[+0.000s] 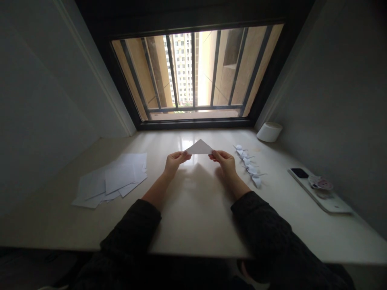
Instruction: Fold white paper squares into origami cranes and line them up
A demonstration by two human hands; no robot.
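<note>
A white sheet of paper folded into a triangle point(200, 148) is held up above the pale sill, its point away from me and its long edge toward me. My left hand point(175, 162) pinches its left corner between thumb and fingers. At the opposite corner my right hand point(224, 161) grips it the same way. Just right of my right hand stands a row of several folded paper cranes point(248, 166). Over to the left lies a loose, overlapping pile of white paper sheets point(119, 177).
The pale sill point(193, 225) ends at a front edge near my body. A white roll point(269, 132) stands in the back right corner. At the right lies a phone point(317, 191) with a round grip on its back. A barred window point(193, 125) closes off the far side.
</note>
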